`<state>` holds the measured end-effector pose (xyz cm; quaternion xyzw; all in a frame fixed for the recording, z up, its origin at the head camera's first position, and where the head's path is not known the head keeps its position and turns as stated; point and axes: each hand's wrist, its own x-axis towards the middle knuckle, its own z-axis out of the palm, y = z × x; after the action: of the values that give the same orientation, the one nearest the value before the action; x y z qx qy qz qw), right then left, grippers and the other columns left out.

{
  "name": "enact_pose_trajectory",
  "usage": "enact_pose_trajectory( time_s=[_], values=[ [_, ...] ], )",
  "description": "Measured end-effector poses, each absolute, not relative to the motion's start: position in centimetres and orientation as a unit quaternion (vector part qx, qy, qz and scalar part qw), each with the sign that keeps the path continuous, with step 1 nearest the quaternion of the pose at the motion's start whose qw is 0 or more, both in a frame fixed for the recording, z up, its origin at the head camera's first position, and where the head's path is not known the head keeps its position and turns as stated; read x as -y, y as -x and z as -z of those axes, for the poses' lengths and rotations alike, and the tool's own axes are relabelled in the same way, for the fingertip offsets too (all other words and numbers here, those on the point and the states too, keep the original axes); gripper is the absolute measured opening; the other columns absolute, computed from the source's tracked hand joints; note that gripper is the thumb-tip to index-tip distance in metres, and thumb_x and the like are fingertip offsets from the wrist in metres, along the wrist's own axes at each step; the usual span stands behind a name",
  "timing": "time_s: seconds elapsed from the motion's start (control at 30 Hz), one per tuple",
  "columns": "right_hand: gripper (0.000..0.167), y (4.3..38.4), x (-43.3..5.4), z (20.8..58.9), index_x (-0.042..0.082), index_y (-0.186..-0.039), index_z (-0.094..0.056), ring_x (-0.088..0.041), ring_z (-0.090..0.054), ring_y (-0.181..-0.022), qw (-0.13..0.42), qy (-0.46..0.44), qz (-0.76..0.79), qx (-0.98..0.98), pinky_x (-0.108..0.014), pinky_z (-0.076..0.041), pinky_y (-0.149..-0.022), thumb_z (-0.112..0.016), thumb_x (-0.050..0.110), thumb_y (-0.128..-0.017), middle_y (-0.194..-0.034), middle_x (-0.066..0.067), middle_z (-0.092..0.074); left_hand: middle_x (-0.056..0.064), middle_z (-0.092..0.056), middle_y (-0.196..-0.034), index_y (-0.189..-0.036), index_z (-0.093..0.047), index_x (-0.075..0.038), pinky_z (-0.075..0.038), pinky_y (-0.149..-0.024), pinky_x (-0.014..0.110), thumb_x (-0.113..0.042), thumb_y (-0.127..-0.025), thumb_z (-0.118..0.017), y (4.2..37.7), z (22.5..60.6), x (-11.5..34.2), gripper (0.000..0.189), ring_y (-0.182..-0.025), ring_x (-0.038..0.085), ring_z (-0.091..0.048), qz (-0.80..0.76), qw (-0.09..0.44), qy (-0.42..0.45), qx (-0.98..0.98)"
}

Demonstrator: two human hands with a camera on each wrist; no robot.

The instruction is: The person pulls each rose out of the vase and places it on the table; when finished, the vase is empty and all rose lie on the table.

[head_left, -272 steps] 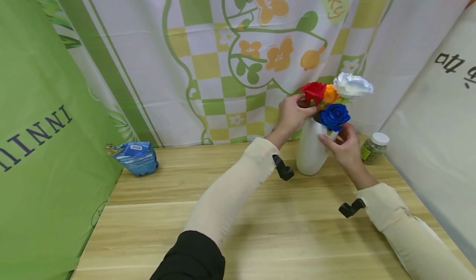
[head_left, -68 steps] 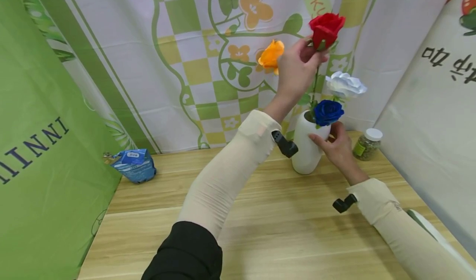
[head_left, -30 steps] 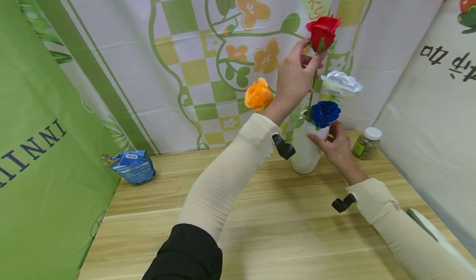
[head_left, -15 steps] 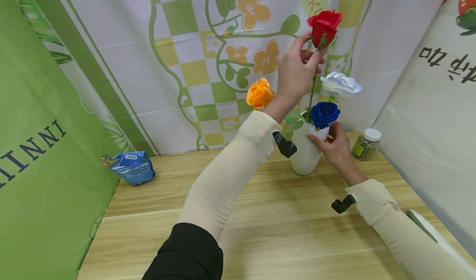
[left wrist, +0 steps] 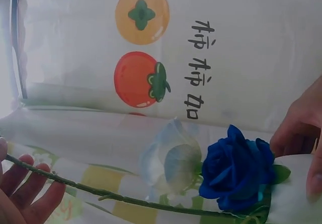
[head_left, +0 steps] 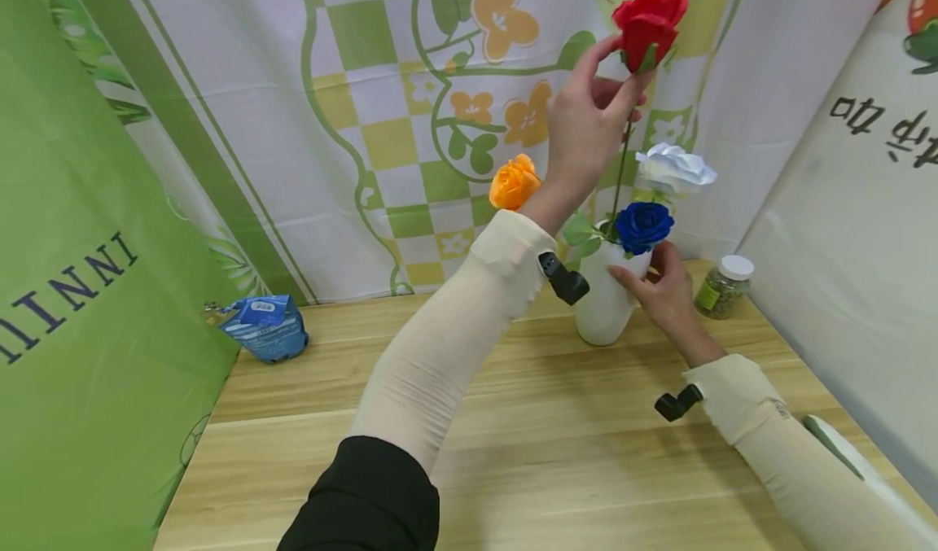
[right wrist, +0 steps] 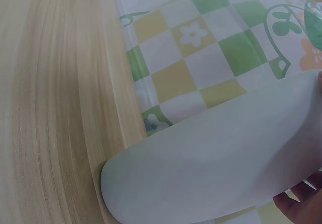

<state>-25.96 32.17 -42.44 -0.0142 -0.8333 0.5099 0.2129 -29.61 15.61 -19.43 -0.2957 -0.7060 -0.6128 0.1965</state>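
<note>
My left hand (head_left: 592, 124) pinches a red rose (head_left: 650, 28) just beneath its bloom, high above the white vase (head_left: 599, 303). Its long green stem (left wrist: 126, 199) runs down into the vase mouth. My right hand (head_left: 665, 290) grips the vase near its top, thumb in front, the other fingers partly hidden behind. A blue rose (head_left: 643, 227) sits low at the rim, with a white rose (head_left: 674, 168) behind and above it. Out to the left leans an orange rose (head_left: 515, 182), its stem hidden behind my left wrist. The right wrist view shows the vase base on the table.
A lidded jar (head_left: 725, 286) stands right of the vase. A blue pouch (head_left: 265, 327) sits at the table's (head_left: 330, 453) back left corner. Printed curtains (head_left: 388, 144) hang behind, a green one (head_left: 66, 290) at left and a white one at right.
Nine seconds ago the roses were bunched low over the vase. My left hand has since raised the red rose, a bit more in the last half second. The orange rose has swung out left.
</note>
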Motion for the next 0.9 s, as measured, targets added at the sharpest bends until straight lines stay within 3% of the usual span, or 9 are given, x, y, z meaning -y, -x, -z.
enact_pose_trajectory(
  time_s=[0.1, 0.33, 0.57, 0.9],
  values=[
    [0.071, 25.9, -32.1, 42.4, 0.009, -0.148, -0.039, -0.015, -0.052, -0.122, 0.213, 0.015, -0.509, 0.834, -0.049, -0.050, -0.108, -0.074, 0.031, -0.091, -0.142, -0.014, -0.053, 0.007, -0.076, -0.092, -0.144, -0.048, -0.015, -0.055, -0.058, 0.020, -0.020, -0.098, -0.065, 29.3, 19.0, -15.4, 0.049, -0.068, 0.006, -0.068, 0.618, 0.200, 0.302, 0.698],
    [0.072, 25.9, -32.0, 42.4, 0.010, -0.149, -0.039, -0.018, -0.052, -0.124, 0.215, 0.020, -0.513, 0.831, -0.044, -0.051, -0.108, -0.075, 0.031, -0.090, -0.143, -0.013, -0.052, 0.012, -0.075, -0.093, -0.144, -0.047, -0.013, -0.059, -0.062, 0.020, -0.016, -0.098, -0.064, 28.3, 17.6, -14.9, 0.049, -0.071, 0.014, -0.068, 0.642, 0.201, 0.308, 0.673],
    [0.070, 25.8, -31.9, 42.4, 0.009, -0.146, -0.042, -0.005, -0.052, -0.119, 0.221, 0.024, -0.519, 0.825, -0.022, -0.052, -0.100, -0.076, 0.030, -0.089, -0.140, -0.011, -0.054, 0.011, -0.076, -0.092, -0.145, -0.047, -0.013, -0.057, -0.061, 0.018, -0.016, -0.097, -0.066, 27.4, 16.5, -14.8, 0.052, -0.070, 0.012, -0.067, 0.637, 0.216, 0.307, 0.673],
    [0.068, 25.6, -31.6, 42.2, 0.007, -0.144, -0.043, -0.005, -0.053, -0.118, 0.224, 0.024, -0.532, 0.816, -0.013, -0.049, -0.094, -0.076, 0.030, -0.089, -0.137, -0.012, -0.054, 0.009, -0.076, -0.095, -0.144, -0.047, -0.011, -0.056, -0.062, 0.018, -0.014, -0.097, -0.066, 26.6, 15.3, -14.3, 0.051, -0.072, 0.009, -0.068, 0.629, 0.245, 0.313, 0.668]
  ],
)
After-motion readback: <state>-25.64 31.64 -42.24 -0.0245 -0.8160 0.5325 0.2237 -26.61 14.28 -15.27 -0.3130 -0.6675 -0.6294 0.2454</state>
